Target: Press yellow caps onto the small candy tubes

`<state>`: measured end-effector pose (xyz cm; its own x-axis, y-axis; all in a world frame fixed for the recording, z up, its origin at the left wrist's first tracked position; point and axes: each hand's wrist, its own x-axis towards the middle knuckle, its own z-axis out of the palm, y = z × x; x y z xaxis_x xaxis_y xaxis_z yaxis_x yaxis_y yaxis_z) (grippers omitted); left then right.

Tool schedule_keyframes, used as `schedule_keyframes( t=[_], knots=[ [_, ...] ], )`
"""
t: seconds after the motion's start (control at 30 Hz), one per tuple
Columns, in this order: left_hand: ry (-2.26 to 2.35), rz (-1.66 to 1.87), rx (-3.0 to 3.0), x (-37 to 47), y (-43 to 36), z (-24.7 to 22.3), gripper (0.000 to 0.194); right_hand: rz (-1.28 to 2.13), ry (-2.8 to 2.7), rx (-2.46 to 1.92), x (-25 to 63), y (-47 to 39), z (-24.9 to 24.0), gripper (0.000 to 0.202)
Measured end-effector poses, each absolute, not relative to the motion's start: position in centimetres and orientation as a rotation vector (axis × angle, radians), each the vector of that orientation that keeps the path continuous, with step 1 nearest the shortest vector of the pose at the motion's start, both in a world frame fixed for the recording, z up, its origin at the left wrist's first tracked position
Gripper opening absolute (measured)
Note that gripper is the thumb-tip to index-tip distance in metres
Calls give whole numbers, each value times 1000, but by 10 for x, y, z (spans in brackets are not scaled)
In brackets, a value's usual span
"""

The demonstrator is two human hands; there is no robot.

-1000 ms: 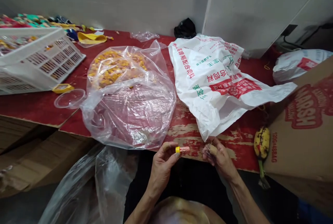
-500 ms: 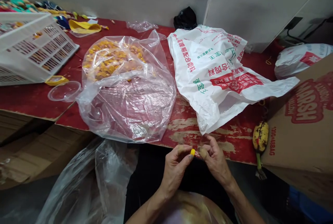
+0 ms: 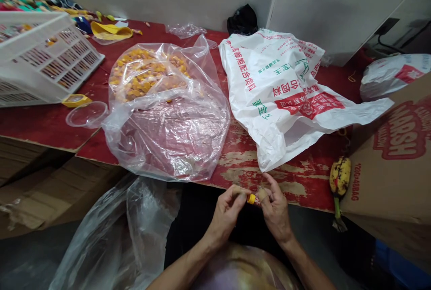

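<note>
Above my lap at the table's front edge, both hands meet on one tiny clear bottle (image 3: 257, 201) with pinkish contents and a yellow cap (image 3: 251, 199). My right hand (image 3: 276, 216) pinches the bottle's body between thumb and fingers, one finger stretched forward. My left hand (image 3: 226, 213) is closed at the cap, its thumb and fingertips pressed against the cap's end. Beyond them lies a clear plastic bag (image 3: 168, 137) holding many yellow-capped pieces (image 3: 143, 74). A white printed sack (image 3: 249, 83) lies to its right, its mouth towards me.
A white plastic basket (image 3: 63, 63) stands on the red table (image 3: 50, 126) at left, near a round clear lid (image 3: 87, 115). At right are a banana (image 3: 340, 177) and a cardboard box (image 3: 373, 182). Clear plastic sheeting (image 3: 97, 236) hangs below the table edge.
The yellow cap has turned from tilted upright to lying nearly in line with the bottle. My left thumb has moved up behind it. The view has shifted slightly.
</note>
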<state>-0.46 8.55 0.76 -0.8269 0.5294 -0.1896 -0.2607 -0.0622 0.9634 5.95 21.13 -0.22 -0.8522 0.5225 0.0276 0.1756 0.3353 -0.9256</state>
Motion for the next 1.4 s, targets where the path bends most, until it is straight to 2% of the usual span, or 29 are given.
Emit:
schedule_keyframes(
  t=[0.1, 0.23, 0.4, 0.53, 0.67, 0.83, 0.9, 1.0, 1.1, 1.23, 1.4],
  knots=[
    [1484, 2076, 12, -18, 95, 6, 33, 1600, -2283, -523, 63, 206, 2, 41],
    [1314, 2033, -54, -23, 109, 6, 49, 1370, -2473, -107, 66, 195, 9, 34],
    [1532, 1861, -49, -14, 106, 9, 64, 995, -2533, 132, 67, 186, 14, 41],
    [1572, 1891, -110, -8, 100, 12, 71, 903, -2537, 228, 67, 182, 14, 45],
    [1580, 1955, -199, -20, 102, 13, 70, 1004, -2477, 219, 55, 180, 11, 33],
    [1210, 2082, -302, -45, 94, 18, 60, 1624, -2449, -94, 34, 184, 10, 22],
    [1289, 2129, -198, -45, 86, 23, 53, 1651, -2414, -215, 32, 186, 9, 22],
    [1515, 1948, 95, -37, 73, 28, 44, 1337, -2388, -220, 36, 185, 6, 22],
    [1535, 1777, 233, -29, 64, 27, 38, 1070, -2330, -83, 42, 178, 6, 21],
    [1597, 1874, -18, -32, 40, 19, 36, 840, -2287, 26, 46, 197, 13, 28],
    [2197, 2035, -493, -45, -48, 3, 47, 337, -2248, -365, 34, 306, 21, 23]
  ],
)
